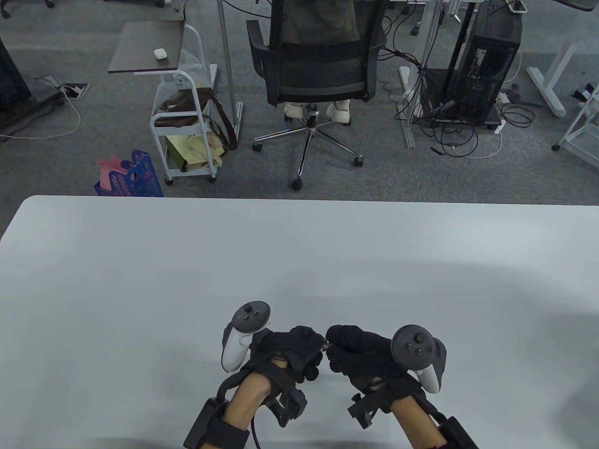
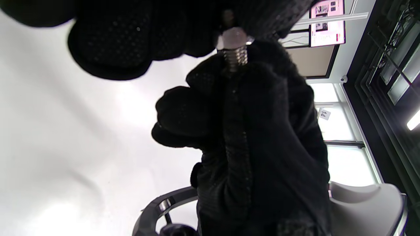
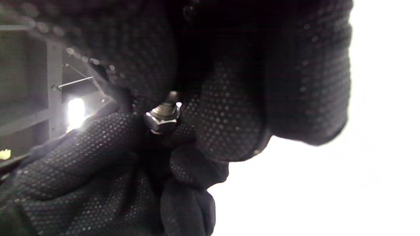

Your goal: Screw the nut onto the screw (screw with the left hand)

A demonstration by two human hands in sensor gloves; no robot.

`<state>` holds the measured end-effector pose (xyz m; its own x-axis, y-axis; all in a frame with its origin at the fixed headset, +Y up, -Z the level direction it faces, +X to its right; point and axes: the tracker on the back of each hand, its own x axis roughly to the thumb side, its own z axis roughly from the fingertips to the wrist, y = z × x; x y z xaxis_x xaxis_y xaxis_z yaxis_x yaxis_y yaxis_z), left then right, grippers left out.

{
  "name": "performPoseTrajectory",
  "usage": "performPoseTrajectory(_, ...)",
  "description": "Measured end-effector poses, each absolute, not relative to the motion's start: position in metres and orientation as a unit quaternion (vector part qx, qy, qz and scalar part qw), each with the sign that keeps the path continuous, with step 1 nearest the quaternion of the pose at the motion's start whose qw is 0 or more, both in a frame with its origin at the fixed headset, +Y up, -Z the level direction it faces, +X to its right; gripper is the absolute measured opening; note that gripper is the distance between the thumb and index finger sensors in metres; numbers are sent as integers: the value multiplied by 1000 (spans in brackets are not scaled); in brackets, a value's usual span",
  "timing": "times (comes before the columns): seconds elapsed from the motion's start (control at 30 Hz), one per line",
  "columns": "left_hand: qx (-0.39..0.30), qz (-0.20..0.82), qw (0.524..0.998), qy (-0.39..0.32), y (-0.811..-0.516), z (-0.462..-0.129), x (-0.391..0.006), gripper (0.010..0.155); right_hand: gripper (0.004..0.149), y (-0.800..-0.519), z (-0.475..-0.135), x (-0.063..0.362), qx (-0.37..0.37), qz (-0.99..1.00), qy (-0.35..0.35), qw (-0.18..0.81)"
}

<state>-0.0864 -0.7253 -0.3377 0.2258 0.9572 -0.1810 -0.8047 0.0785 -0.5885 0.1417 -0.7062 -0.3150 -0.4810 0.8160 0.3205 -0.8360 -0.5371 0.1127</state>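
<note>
Both gloved hands meet low over the white table [image 1: 187,280], a little above it. My right hand [image 1: 334,343] pinches a small metal screw [image 1: 326,346] between its fingertips. In the left wrist view the screw's bare threads [image 2: 237,56] run out of the right hand's glove into the nut [image 2: 234,35]. My left hand [image 1: 318,350] grips that nut at the tip of the threads. In the right wrist view the hex nut [image 3: 162,122] sits on the screw [image 3: 166,107], with the right hand's fingers [image 3: 226,124] above it and the left hand's fingers [image 3: 98,147] below. The screw's head is hidden.
The table's far edge [image 1: 299,201] runs across the middle of the table view. Beyond it on the floor stand an office chair [image 1: 318,70], a white cart [image 1: 187,117] and a blue basket [image 1: 133,177].
</note>
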Motion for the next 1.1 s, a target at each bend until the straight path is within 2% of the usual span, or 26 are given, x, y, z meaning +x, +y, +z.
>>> performPoseTrajectory(0.07,-309,619,709,-135,-726,-338,-87,56,46,-705,-314,142,170,859,-38,482)
performPoseTrajectory(0.13,-298,623,713,-121,-728,-337,-88,66,45,-705,-314,142,171,858,-39,483)
performPoseTrajectory(0.2,-282,612,731,-105,-730,-338,-89,62,45,-705,-314,141,170,859,-43,481)
performPoseTrajectory(0.27,-284,616,727,-106,-729,-339,-88,55,45,-707,-314,141,172,866,-46,467)
performPoseTrajectory(0.4,-307,612,718,-128,-728,-339,-88,54,45,-706,-313,140,174,864,-44,470)
performPoseTrajectory(0.53,-276,622,726,-94,-729,-337,-91,66,45,-706,-313,141,173,863,-48,471)
performPoseTrajectory(0.63,-286,617,725,-108,-729,-338,-89,57,45,-706,-313,141,173,865,-51,469)
performPoseTrajectory(0.77,-303,610,721,-127,-727,-338,-86,54,45,-706,-313,141,175,865,-48,468)
performPoseTrajectory(0.83,-310,616,713,-128,-727,-338,-87,55,45,-706,-313,141,174,864,-47,470)
performPoseTrajectory(0.93,-287,625,718,-104,-729,-337,-89,67,45,-706,-313,140,176,865,-48,467)
performPoseTrajectory(1.1,-295,615,722,-115,-727,-338,-87,55,45,-705,-312,140,179,864,-46,467)
